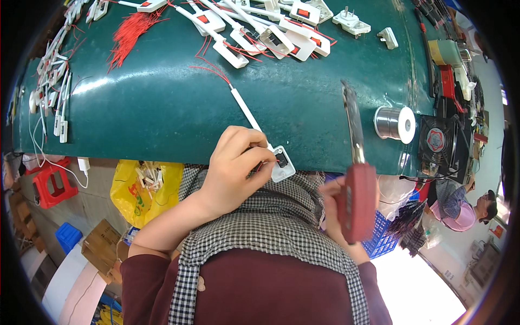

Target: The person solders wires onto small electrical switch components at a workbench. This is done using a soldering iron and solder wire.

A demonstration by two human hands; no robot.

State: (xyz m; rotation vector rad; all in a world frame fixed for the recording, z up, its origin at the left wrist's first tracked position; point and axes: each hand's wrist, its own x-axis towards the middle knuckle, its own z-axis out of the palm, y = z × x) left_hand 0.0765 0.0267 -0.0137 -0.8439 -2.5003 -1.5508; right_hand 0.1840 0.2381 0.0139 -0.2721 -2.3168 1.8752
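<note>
At the near table edge my left hand (pixel 233 168) is closed with its fingertips pinching a small white plastic housing (pixel 283 171). A thin white tube (pixel 246 110) runs from the housing away over the table, with loose red wires (pixel 214 71) at its far end. Inside the open housing sits a dark part, partly covered by my fingers. My right hand (pixel 333 208) is wrapped round the red handle of a soldering iron (pixel 359 203), slightly blurred. Its metal shaft and darkened tip point away, right of the housing and apart from it.
A solder wire spool (pixel 391 124) stands on the green table (pixel 162 108) at right, beside a black fan (pixel 437 138). Farther off lie several white switch housings (pixel 233 53), a red wire bundle (pixel 132 38) and plugs (pixel 351 23). A yellow bag (pixel 130 197) hangs below left. Another person (pixel 460 211) is at far right.
</note>
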